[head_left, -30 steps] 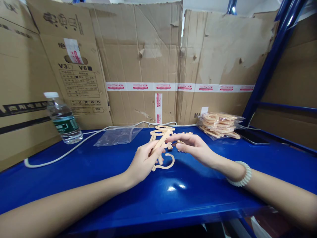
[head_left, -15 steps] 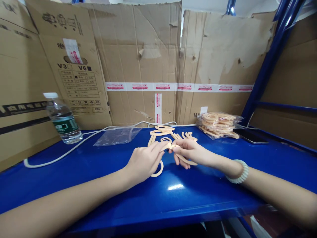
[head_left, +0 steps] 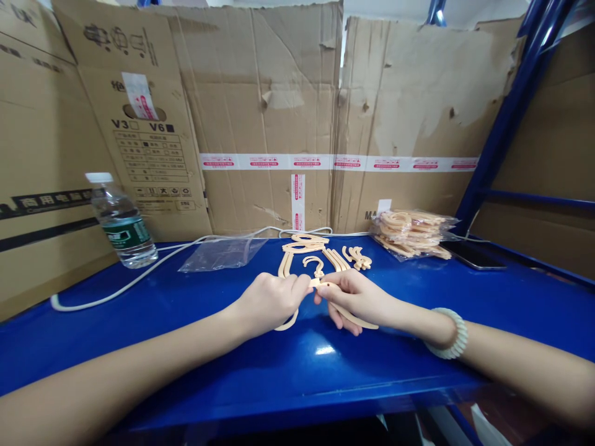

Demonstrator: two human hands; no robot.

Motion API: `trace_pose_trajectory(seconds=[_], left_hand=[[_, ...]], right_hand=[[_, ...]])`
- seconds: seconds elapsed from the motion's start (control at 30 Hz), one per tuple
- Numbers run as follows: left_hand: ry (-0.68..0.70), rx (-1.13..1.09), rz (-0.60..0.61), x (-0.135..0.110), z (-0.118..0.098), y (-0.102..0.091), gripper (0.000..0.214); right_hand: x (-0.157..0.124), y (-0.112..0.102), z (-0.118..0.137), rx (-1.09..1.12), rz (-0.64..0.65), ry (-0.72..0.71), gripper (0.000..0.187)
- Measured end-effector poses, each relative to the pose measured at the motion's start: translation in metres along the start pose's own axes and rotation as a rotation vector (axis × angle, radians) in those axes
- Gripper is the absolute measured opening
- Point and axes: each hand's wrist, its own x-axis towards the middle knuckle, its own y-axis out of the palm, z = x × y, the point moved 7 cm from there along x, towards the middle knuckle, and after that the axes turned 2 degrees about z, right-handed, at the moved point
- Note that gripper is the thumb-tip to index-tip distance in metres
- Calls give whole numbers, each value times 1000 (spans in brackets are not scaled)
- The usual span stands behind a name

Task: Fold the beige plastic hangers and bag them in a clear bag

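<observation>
My left hand (head_left: 272, 303) is closed, its thumb and fingers pinching a beige plastic hanger part whose small end (head_left: 315, 282) sticks out at the fingertips. My right hand (head_left: 360, 300) grips a curved beige hanger arm (head_left: 356, 319) with a small dark hole near its inner end. Both parts meet between the hands; whether they are joined I cannot tell. Below my left hand shows a curved beige loop (head_left: 289, 322), partly hidden. Just beyond the fingertips lies a beige hanger hook (head_left: 316, 263). More hooks (head_left: 359, 257) and straight hanger arms (head_left: 335, 259) lie behind my right hand.
Flat beige hanger pieces (head_left: 304, 243) lie at the back of the blue table (head_left: 242, 384). A clear plastic bag (head_left: 223, 254), water bottle (head_left: 123, 223) and white cable (head_left: 106, 305) are left. Bagged hanger parts (head_left: 413, 235) and a phone (head_left: 471, 255) are right. Cardboard (head_left: 260, 118) stands behind.
My left fingers have curled in tighter around their piece, uncovering the hook behind. The hanger arm in my right hand has shifted slightly right and down.
</observation>
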Motion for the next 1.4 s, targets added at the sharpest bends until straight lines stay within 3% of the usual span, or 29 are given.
trace_pose_trajectory(seconds=[0.33,0.57,0.7,0.87,0.97,1.07,1.27,1.4], left_hand=[[-21,7,7,1,-3,-8,33],[-149,-56,64,-2,7,4,26],[-218,-249,21,-3,8,2,34],[-522,-800,4,-6,24,12,37],[-708,-1160,68,-7,30,28,33],[-785,-1359,61,-7,33,33,24],[-922,-1493,28,-11,37,28,18],[-987,-1486,25,-13,38,23,14]], right_hand=[[-6,-5,12,-274,-118,-177,32],[-13,-8,31,-505,-198,-350,37],[-11,-45,37,-369,-325,-305,39],[-14,-104,52,-746,-524,-444,32],[-9,-122,43,-911,-492,-458,23],[-1,-126,26,-1014,-395,-434,20],[11,-126,-1,-1198,-226,-309,37],[14,-128,-7,-1256,-181,-268,42]])
